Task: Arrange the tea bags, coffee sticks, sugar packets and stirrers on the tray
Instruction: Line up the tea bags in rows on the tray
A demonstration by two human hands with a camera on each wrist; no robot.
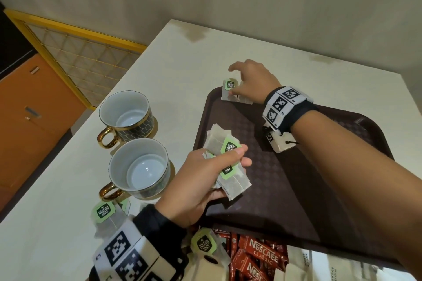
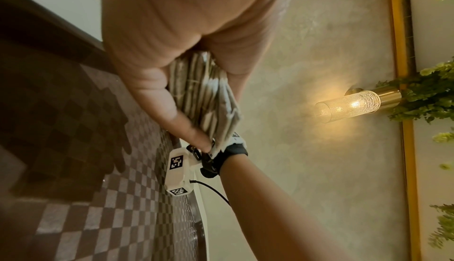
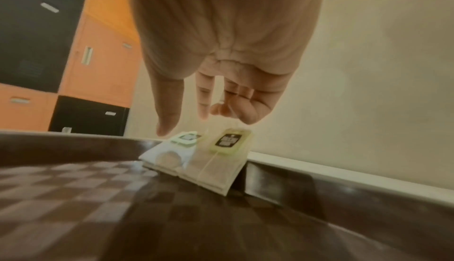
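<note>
A dark brown tray (image 1: 296, 189) lies on the white table. Two tea bags (image 1: 228, 94) with green tags lean side by side against its far left rim, also seen in the right wrist view (image 3: 213, 170). My right hand (image 1: 237, 82) hovers over them with loose fingers (image 3: 169, 121), thumb tip at the bags' edge. My left hand (image 1: 242, 156) grips a bunch of tea bags (image 1: 228, 148) above the tray's left side; the left wrist view shows the stack (image 2: 211, 98) pinched between thumb and fingers.
Two gold-handled cups (image 1: 127, 116) (image 1: 140, 166) stand left of the tray. Loose tea bags (image 1: 104, 211), red Nescafé coffee sticks (image 1: 258, 255) and white sugar packets (image 1: 303, 260) lie at the near table edge. An orange cabinet (image 1: 34, 121) stands beyond the table's left side.
</note>
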